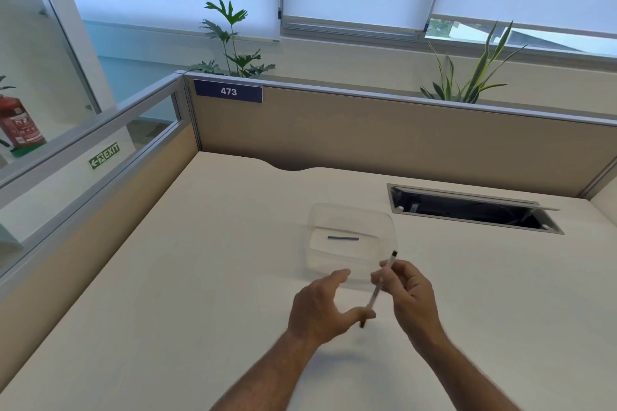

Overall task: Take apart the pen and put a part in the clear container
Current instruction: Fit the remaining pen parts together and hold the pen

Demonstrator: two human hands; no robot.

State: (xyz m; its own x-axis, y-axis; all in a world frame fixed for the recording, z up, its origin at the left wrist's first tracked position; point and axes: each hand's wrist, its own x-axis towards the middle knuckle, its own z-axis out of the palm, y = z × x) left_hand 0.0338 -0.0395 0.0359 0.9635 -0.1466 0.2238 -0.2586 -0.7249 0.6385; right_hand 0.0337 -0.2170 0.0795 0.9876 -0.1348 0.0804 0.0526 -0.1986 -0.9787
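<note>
One slim pale pen [380, 284] with dark ends is pinched by right hand [409, 294] fingers, left hand [320, 305] fingers loosely spread at its lower tip, one dark part [343, 238] in one clear container [389, 220].

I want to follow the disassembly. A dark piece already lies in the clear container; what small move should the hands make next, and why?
Probably the left hand should pinch the dark lower tip of the thin white pen: the right hand already grips the barrel, while the left fingers are spread beside that tip.

Desk [200, 277], plants [230, 40], fire extinguisher [18, 125].
</note>
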